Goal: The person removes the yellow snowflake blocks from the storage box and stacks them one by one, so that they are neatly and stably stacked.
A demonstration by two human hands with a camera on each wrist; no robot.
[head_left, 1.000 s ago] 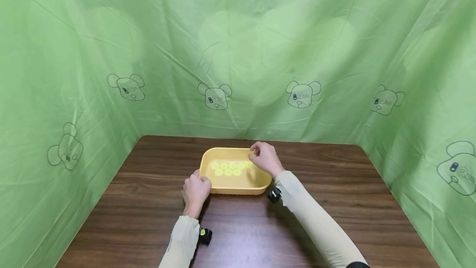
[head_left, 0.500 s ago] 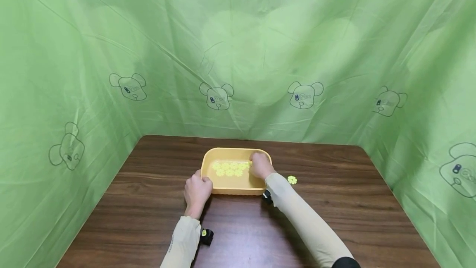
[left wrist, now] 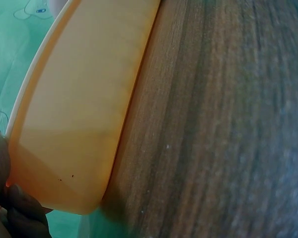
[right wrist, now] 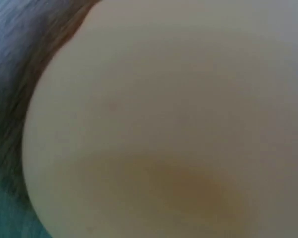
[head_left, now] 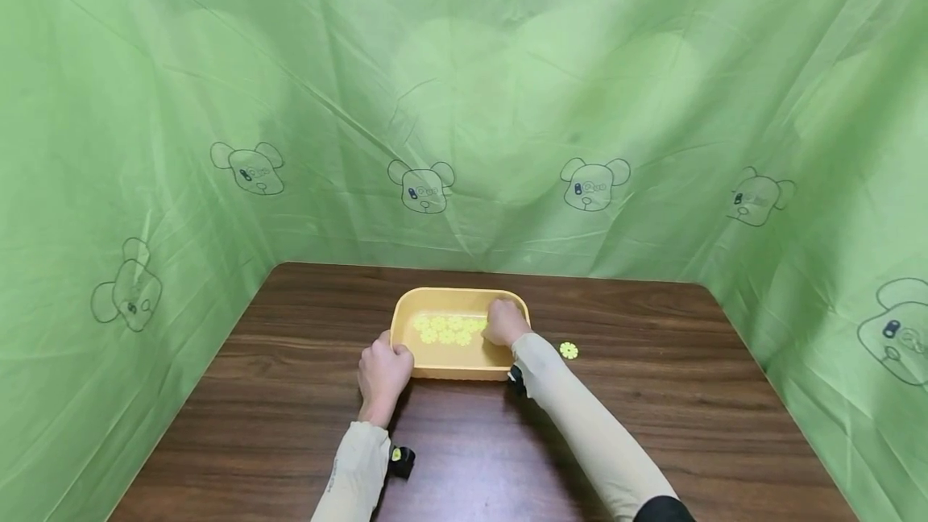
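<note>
Left hand: fingers grip tray; right hand down inside, can't tell fingers' hold.

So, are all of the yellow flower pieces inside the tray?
No, one yellow flower piece lies on the table, to the right of the tray.

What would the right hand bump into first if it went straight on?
The right hand would probably meet the yellow flowers first; it may already touch one, as depth is unclear.

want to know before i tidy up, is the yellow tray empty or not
Not empty: several yellow flower-shaped pieces lie on the bottom of the tray, and the right hand is inside beside them.
</note>
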